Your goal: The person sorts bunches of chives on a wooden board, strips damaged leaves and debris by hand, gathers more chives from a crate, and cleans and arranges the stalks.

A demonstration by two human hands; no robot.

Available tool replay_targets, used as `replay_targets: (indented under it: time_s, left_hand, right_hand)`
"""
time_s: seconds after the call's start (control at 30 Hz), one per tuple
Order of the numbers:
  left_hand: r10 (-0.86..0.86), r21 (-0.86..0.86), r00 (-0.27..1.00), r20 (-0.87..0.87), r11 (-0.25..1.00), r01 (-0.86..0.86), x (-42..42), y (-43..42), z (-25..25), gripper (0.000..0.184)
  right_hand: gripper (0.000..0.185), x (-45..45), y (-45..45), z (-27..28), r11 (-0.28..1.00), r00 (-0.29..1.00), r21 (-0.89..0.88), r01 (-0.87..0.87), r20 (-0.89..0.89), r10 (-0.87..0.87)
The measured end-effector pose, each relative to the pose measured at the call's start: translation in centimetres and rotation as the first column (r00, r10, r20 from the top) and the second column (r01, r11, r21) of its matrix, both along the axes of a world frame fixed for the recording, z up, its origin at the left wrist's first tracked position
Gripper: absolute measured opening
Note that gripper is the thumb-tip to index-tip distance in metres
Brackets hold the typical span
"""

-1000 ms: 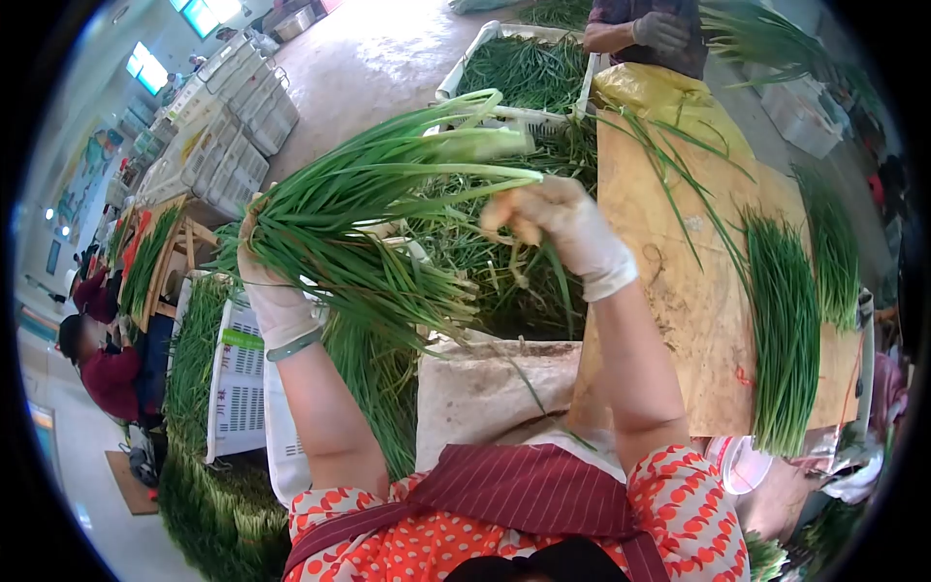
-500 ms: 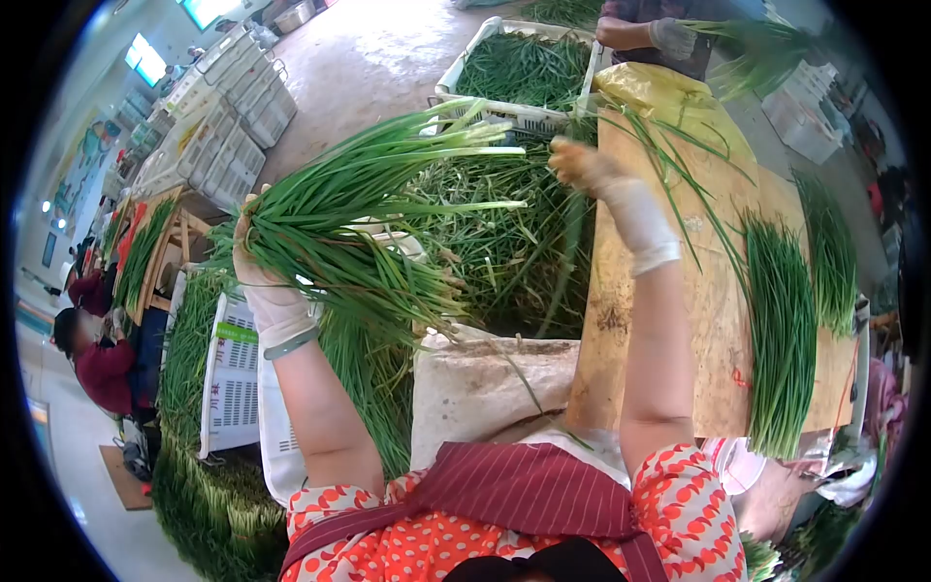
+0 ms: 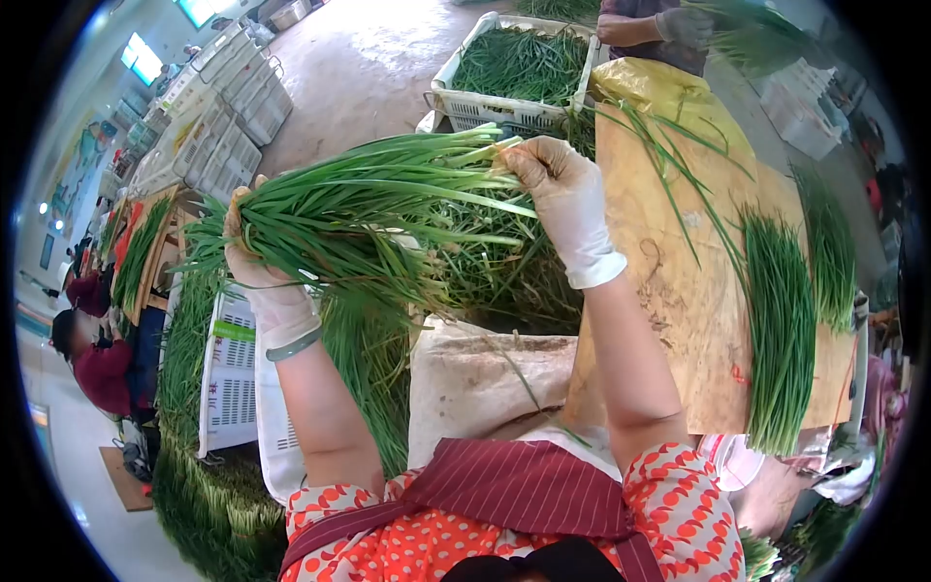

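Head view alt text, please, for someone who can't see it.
Gloved left hand holds a green bunch, its pale ends pinched by the gloved right hand. More greens lie on a wooden board at right; a filled white crate stands beyond.

A thick, loose bundle (image 3: pixel 359 199) of slender green stalks is hanging in the air left of centre, stretching roughly sideways. The left hand (image 3: pixel 257 264) is clasping it at its left end, where leafy strands are splaying out past the grip. Its long, deep-green blades are fanning rightward and paling to whitish green at uneven stem ends. The right hand (image 3: pixel 562 194) is pinching at the far-side tips. Nearer stalks are drooping rightward, showing yellowish-brown ends.
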State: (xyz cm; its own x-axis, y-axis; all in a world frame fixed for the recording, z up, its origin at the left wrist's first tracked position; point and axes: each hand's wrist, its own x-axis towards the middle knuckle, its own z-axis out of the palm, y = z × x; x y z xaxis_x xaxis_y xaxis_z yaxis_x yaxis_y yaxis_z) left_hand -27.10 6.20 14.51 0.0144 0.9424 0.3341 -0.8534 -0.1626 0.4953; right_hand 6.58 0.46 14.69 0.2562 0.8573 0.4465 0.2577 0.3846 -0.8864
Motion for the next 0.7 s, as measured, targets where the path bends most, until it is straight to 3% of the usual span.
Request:
replay_targets:
  time_s: [0.07, 0.13, 0.2, 0.27, 0.33, 0.37, 0.4, 0.47, 0.53, 0.57, 0.6, 0.63, 0.67, 0.7]
  left_hand:
    - [-0.015, 0.019, 0.999, 0.038, 1.000, 0.015, 0.5, -0.2, 0.1, 0.030]
    - [0.029, -0.016, 0.999, 0.034, 0.999, -0.028, 0.3, -0.2, 0.1, 0.030]
    - [0.075, -0.053, 0.997, 0.026, 0.996, -0.073, -0.1, -0.3, 0.1, 0.030]
    - [-0.076, 0.120, 0.996, -0.036, 0.990, 0.080, -1.0, -0.6, 0.0, 0.029]
    - [-0.082, 0.118, 0.997, -0.006, 0.990, 0.082, -2.2, -0.7, -0.1, 0.028]
    - [-0.091, 0.116, 0.996, 0.022, 0.989, 0.088, -2.6, -0.8, -0.1, 0.027]
    - [-0.085, 0.117, 0.996, 0.023, 0.990, 0.082, -2.9, -1.0, -0.1, 0.027]
    - [-0.040, 0.110, 0.997, 0.065, 0.993, 0.033, -3.4, -1.3, 0.0, 0.027]
    - [-0.020, 0.123, 0.999, 0.046, 0.992, 0.014, -3.8, -0.9, 0.0, 0.028]
    - [-0.002, 0.131, 1.000, 0.024, 0.991, -0.001, -3.9, -0.9, 0.0, 0.028]
    - [-0.003, 0.131, 1.000, 0.023, 0.991, 0.000, -3.4, -1.0, 0.2, 0.028]
    - [0.002, 0.128, 1.000, 0.030, 0.992, -0.006, -2.5, -1.4, 0.6, 0.029]
    - [0.005, 0.122, 0.999, 0.035, 0.992, -0.010, -1.9, -1.6, 0.9, 0.029]
    - [0.000, 0.120, 1.000, 0.029, 0.993, -0.004, -1.8, -1.6, 0.9, 0.029]
  right_hand:
    - [0.018, -0.2, 0.0, -0.3, 0.949, 0.970, 0.272, 0.158, 0.137, -0.201]
    - [0.018, 0.3, -0.2, -0.2, 0.951, 0.977, 0.269, 0.155, 0.102, -0.188]
    - [0.019, 1.3, -0.8, 0.6, 0.964, 0.926, 0.256, 0.067, -0.376, 0.036]
    - [0.021, 3.9, -1.5, 1.7, 0.953, 0.835, 0.126, 0.275, -0.523, -0.172]
    - [0.023, 7.3, -0.8, 0.6, 0.845, 0.708, 0.188, 0.501, -0.651, -0.275]
    - [0.023, 9.3, -0.6, -0.3, 0.847, 0.709, 0.189, 0.497, -0.651, -0.271]
    - [0.022, 11.3, -0.4, -1.4, 0.812, 0.724, 0.136, 0.568, -0.553, -0.414]
    - [0.022, 13.1, 0.6, -4.5, 0.767, 0.719, 0.095, 0.635, -0.437, -0.541]
    - [0.024, 11.7, 1.2, -5.3, 0.930, 0.926, 0.008, 0.369, -0.085, -0.367]
    - [0.026, 11.3, 1.4, -5.5, 0.965, 0.962, -0.034, 0.261, 0.094, -0.256]
    - [0.029, 7.6, 0.5, -2.4, 0.976, 0.942, -0.056, 0.211, 0.278, -0.188]
    - [0.031, 4.8, -0.1, -0.3, 0.995, 0.996, -0.087, 0.038, 0.082, -0.031]
    - [0.033, 2.6, -0.4, 0.8, 0.987, 0.984, -0.084, -0.136, -0.123, 0.125]
    - [0.033, 1.1, 0.3, 0.6, 0.936, 0.942, -0.195, -0.293, -0.226, 0.248]
